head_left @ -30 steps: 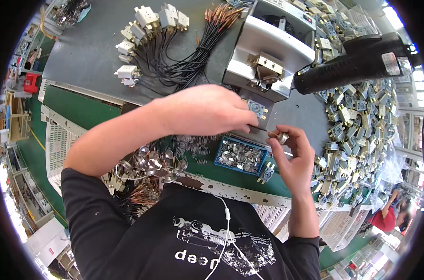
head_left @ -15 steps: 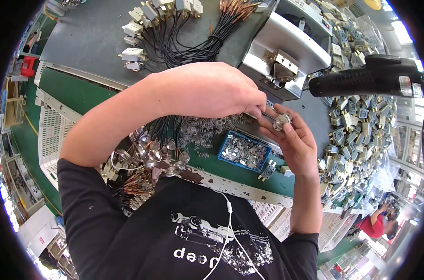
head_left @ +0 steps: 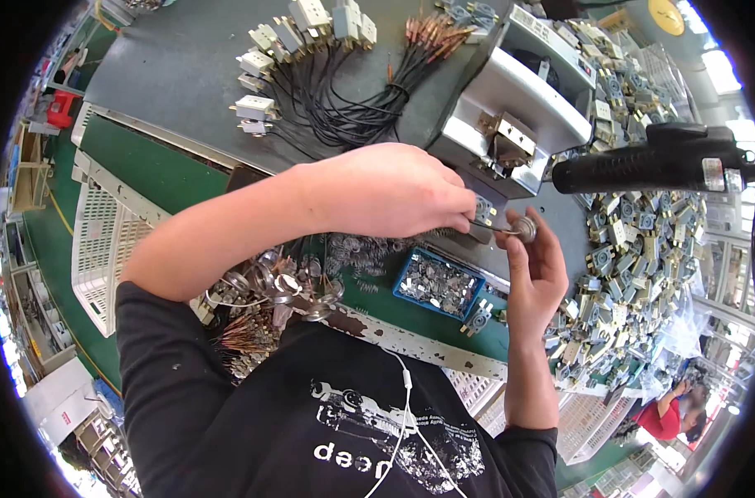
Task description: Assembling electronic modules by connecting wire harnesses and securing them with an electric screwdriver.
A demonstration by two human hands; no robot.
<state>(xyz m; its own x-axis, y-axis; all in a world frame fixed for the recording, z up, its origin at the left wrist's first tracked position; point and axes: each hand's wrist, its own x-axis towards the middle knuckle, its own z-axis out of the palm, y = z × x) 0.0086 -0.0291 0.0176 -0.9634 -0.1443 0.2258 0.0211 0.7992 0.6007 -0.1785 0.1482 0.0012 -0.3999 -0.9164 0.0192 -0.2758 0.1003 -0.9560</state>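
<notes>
In my right hand, a round silver metal piece sits between the thumb and curled fingers. A thin dark wire runs from that piece to my left hand, whose fingertips pinch it shut. My left forearm reaches across the bench, with the back of the hand uppermost. Just beyond the left fingertips lies a grey plug housing, partly hidden by the fingers. Below the hands stands a blue tray of small metal parts. Next to it lies another grey plug housing.
Beyond my hands stands a metal fixture, with a black power screwdriver to its right. A bundle of black wires with white plugs lies at the back. Plug housings pile up on the right; springs and round metal pieces lie left.
The round piece has turned edge-on in my right hand and moved away from my left fingertips, exposing more wire between them. The whole view has shifted slightly.
</notes>
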